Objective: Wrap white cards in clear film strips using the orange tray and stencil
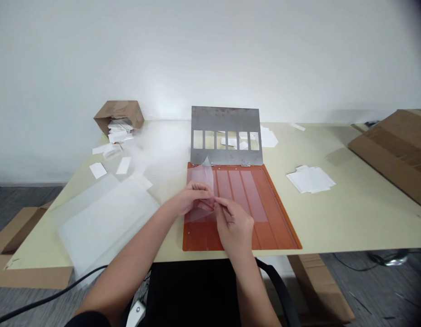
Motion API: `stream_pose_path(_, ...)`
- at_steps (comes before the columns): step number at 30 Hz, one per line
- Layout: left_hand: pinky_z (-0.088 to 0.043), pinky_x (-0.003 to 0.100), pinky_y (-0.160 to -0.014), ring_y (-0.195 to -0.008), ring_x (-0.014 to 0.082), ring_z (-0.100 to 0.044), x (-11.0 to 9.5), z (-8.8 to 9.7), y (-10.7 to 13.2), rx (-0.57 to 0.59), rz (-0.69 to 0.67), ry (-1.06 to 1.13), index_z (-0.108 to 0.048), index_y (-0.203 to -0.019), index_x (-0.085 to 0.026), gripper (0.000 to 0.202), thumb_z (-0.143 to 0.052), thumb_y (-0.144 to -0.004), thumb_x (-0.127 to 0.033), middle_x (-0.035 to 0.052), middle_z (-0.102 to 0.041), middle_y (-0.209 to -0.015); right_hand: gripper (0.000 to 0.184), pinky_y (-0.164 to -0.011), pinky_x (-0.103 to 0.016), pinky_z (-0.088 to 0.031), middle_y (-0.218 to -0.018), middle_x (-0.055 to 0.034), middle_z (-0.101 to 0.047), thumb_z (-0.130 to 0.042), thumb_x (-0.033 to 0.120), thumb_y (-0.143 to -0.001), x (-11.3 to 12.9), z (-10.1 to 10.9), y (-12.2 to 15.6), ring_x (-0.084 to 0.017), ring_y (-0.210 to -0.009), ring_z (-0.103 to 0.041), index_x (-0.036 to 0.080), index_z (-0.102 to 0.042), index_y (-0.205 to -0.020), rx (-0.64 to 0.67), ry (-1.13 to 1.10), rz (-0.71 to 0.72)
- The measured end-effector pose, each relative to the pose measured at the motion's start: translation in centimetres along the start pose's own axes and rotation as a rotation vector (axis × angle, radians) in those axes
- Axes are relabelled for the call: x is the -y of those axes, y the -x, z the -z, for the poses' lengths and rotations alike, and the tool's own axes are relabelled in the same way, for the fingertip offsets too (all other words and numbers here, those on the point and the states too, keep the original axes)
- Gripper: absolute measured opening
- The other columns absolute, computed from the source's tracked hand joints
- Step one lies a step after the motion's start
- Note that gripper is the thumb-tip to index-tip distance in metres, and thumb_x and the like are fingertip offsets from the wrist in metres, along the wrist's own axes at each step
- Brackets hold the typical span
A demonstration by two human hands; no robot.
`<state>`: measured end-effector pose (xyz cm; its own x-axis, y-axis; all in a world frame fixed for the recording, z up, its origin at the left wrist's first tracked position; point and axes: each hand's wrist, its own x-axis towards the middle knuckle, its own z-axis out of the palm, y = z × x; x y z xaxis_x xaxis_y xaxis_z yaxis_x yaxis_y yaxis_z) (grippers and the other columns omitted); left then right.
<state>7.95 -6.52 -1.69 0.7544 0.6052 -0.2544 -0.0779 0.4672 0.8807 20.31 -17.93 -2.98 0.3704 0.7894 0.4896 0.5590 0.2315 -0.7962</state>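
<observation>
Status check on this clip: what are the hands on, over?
Left hand and right hand pinching a clear plastic film. Film held over an orange board. Windowed steel plate hinged open beyond the board.

Clear film (pixel 201 175) pinched between both hands (pixel 192 197) (pixel 234 227), above an orange board (pixel 277 218)

Bench (pixel 353 218) layout, board (pixel 275 227) central
We log a metal stencil plate (pixel 225 127) hinged behind the board, plastic sheets (pixel 104 222) left, a paper stack (pixel 311 179) right, and a cardboard box (pixel 119 113) back left.
</observation>
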Motion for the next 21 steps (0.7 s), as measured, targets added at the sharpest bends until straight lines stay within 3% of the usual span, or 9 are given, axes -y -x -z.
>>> stream_pose_path(6,-0.057,0.025,-0.06,-0.059,0.0142,-0.067,-0.51,0.49,0.37,0.034,0.004,0.005,-0.068,-0.061,-0.012,0.03,-0.086,-0.062,-0.035,0.0052,-0.068,-0.062,0.024,-0.083,-0.034,-0.061,-0.098,-0.0032,-0.076,-0.05,0.014,-0.093,0.37,0.09,-0.36,-0.017,-0.092,-0.072,0.026,-0.071,-0.098,0.052,-0.003,0.122)
stream_pose_path(11,-0.059,0.027,-0.068,-0.067,0.0158,-0.07,-0.67,0.79,0.68,0.078,-0.009,-0.002,-0.072,-0.07,-0.011,0.027,-0.086,-0.066,-0.034,0.008,-0.072,-0.071,0.019,-0.082,-0.034,-0.061,-0.094,-0.0046,-0.075,-0.055,0.014,-0.091,0.34,0.25,-0.46,-0.017,-0.089,-0.072,0.024,-0.071,-0.096,-0.017,0.032,0.153)
stream_pose_path(15,-0.059,0.026,-0.063,-0.061,0.0145,-0.069,-0.4,0.57,0.52,0.031,0.0,0.031,-0.071,-0.068,-0.012,0.028,-0.086,-0.066,-0.036,0.0038,-0.068,-0.063,0.017,-0.081,-0.035,-0.061,-0.095,-0.0064,-0.075,-0.057,0.015,-0.091,-0.07,0.15,-0.35,-0.018,-0.09,-0.071,0.023,-0.071,-0.096,-0.091,0.152,0.211)
stream_pose_path(21,-0.057,0.024,-0.057,-0.056,0.0118,-0.064,-0.22,0.32,0.32,-0.027,0.024,0.05,-0.068,-0.064,-0.012,0.027,-0.086,-0.064,-0.033,0.0026,-0.066,-0.059,0.014,-0.078,-0.034,-0.061,-0.09,-0.0055,-0.075,-0.057,0.02,-0.091,-0.38,-0.53,-0.29,-0.018,-0.085,-0.071,0.024,-0.07,-0.093,-0.087,0.172,0.213)
